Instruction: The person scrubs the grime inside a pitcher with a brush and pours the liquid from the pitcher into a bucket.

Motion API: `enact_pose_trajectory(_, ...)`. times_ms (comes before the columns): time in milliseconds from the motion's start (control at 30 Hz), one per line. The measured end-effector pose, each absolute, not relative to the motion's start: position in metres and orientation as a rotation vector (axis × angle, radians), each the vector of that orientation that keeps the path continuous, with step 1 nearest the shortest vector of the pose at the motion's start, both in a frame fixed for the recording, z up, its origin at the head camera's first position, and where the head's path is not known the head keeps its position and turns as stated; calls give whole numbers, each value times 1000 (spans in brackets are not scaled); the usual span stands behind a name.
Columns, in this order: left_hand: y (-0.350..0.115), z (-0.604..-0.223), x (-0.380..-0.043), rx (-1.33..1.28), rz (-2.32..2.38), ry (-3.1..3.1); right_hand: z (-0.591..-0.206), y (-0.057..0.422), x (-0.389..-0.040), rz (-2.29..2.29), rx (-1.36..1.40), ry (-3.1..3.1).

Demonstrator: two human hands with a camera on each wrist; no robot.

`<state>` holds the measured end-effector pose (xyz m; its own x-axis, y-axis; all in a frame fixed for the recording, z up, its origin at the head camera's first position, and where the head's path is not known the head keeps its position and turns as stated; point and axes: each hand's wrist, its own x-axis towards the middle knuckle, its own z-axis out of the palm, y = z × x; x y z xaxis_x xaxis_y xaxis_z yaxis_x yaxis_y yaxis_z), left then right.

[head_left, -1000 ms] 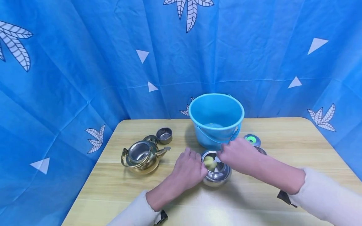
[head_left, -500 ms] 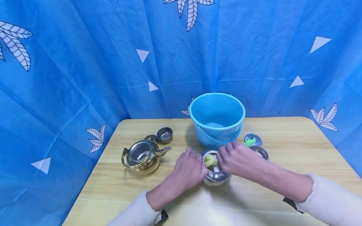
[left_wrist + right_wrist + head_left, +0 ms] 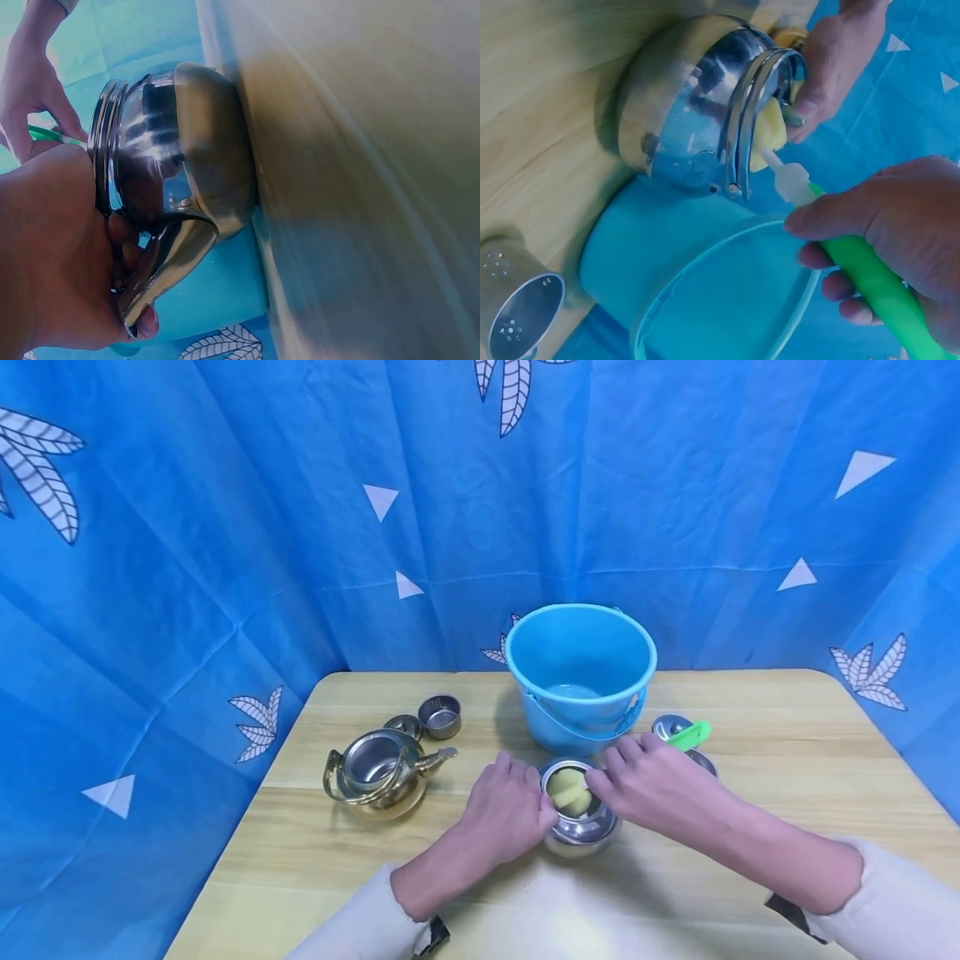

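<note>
A silver teapot (image 3: 581, 839) stands lidless on the table in front of the bucket. My left hand (image 3: 506, 810) holds it at its left side; in the left wrist view the fingers wrap the spout (image 3: 169, 259). In my right hand (image 3: 900, 225) is a sponge brush with a green handle (image 3: 870, 285) and a white neck (image 3: 791, 182). Its yellow sponge head (image 3: 567, 792) sits in the teapot's round mouth, part of it showing above the rim in the right wrist view. The rest of the sponge is hidden inside.
Behind the teapot stands a light-blue bucket (image 3: 551, 722). A silver lid (image 3: 666, 723) and a strainer (image 3: 525, 315) lie to the right. At left are a gold teapot (image 3: 386, 802), its lid (image 3: 405, 725) and another strainer (image 3: 441, 717).
The green handle has swung up and right into sight beyond my right hand. The sponge has shifted within the mouth and shows more fully. My left hand keeps its hold on the teapot.
</note>
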<state>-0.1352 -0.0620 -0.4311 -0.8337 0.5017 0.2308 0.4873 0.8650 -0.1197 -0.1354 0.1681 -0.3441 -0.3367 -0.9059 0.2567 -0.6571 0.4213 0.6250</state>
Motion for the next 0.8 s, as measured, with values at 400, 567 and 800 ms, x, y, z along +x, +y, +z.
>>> enact_pose_trajectory(400,-63,-427,-133,-757,80,-2794,-336,186,-130,-427,1257,-2102)
enact_pose_trajectory(567,-64,-425,-134,-756,105,-2795,-334,190,-128,-405,1224,-2140)
enact_pose_trajectory(800,-64,-427,-132,-735,44,-2791,-330,195,-126,-401,1218,-2165)
